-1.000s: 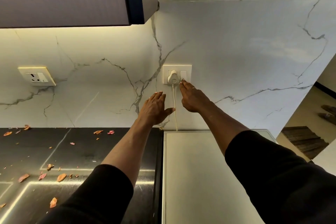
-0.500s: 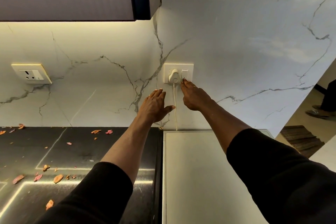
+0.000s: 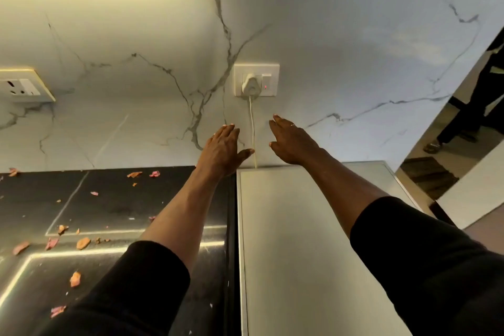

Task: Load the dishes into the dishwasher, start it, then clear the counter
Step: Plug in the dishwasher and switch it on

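1. The dishwasher (image 3: 313, 240), as we take the pale flat-topped unit below the wall socket (image 3: 257, 80) to be, shows only its top panel. We cannot see its door or any dishes, so we should look down and confirm loading before trusting the start.
2. The dark desk (image 3: 114, 213), below and left of the socket, is strewn with orange and pink peel scraps (image 3: 83, 243). We judge these are the clearing work to come; sweep them toward one edge, not across the seam beside the dishwasher.
3. Our left hand (image 3: 222, 151) and right hand (image 3: 293, 143) hover below the socket, either side of the white cord (image 3: 252, 128). Each grip is loose, fingers spread, holding nothing.
4. The plug (image 3: 249, 84) sits in the socket, cord running down behind the dishwasher; let's keep our hands off it.
5. A tiny red light (image 3: 265, 87) glows on the switch right of the plug, so we judge power on.
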